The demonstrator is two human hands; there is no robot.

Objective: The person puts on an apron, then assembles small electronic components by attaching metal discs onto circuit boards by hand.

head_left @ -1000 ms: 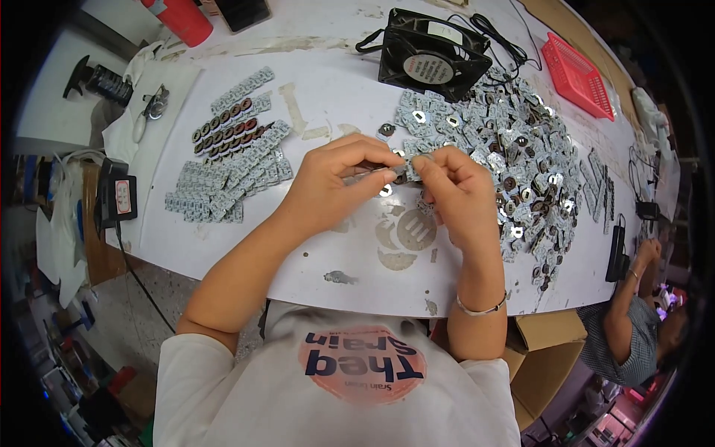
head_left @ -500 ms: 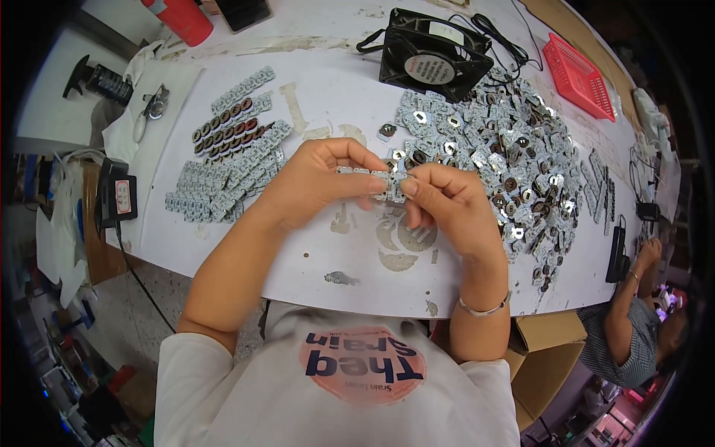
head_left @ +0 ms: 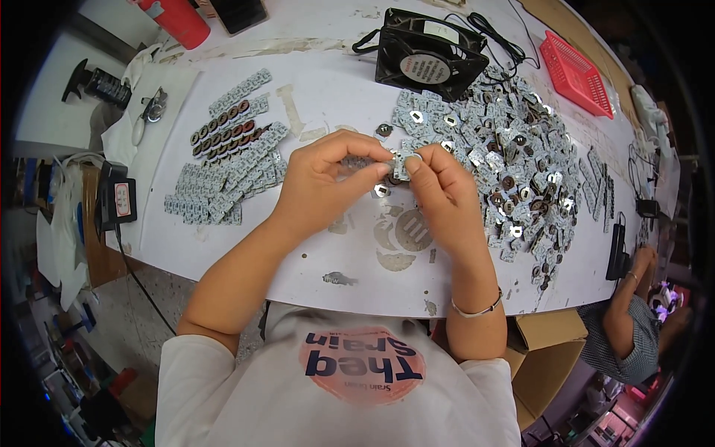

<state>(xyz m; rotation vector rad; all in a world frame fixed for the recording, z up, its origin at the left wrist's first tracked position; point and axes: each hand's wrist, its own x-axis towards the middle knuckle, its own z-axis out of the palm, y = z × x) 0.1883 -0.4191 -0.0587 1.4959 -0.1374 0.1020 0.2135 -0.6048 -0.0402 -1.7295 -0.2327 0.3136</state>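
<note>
Between my two hands, above the white table, is a small pale circuit board [head_left: 401, 165]. My right hand [head_left: 449, 186] pinches it with the thumb against the bent fingers. My left hand [head_left: 328, 175] has thumb and forefinger closed at the board's left edge, and greyish board pieces show inside its curl; the fingers hide most of them. Just under the left fingertips lies a small board with a shiny metal part [head_left: 381, 191]. A board with a dark round part [head_left: 383, 130] rests beyond the hands.
A large heap of small boards [head_left: 514, 156] spreads to the right. Rows of board strips [head_left: 223, 179], some with brown round parts, lie left. A black fan [head_left: 428, 59] and a red basket [head_left: 575, 73] stand at the back. Another person's arm [head_left: 622, 320] shows far right.
Both hands have moved slightly away from me, and the strip has turned mostly out of sight behind the left fingers. A small board now shows under the left fingertips.
</note>
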